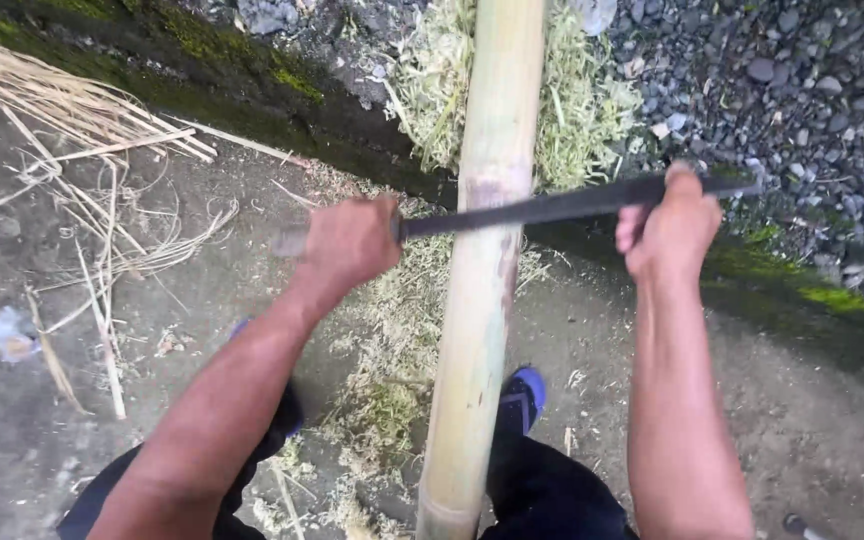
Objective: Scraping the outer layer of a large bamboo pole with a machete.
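Observation:
A long pale bamboo pole (480,300) runs from between my legs up to the top of the view. A long dark blade (552,207) lies crosswise over the pole near a node. My left hand (347,245) grips the blade's handle end left of the pole. My right hand (670,225) holds the blade's far end right of the pole. The blade's edge rests against the pole's surface.
Pale green shavings (392,360) lie heaped around the pole. Dry straw-like strips (82,150) are scattered at the left on the concrete ground. A mossy ledge (252,90) crosses the scene, with grey gravel (802,90) beyond at the upper right. My blue shoe (522,395) is under the pole.

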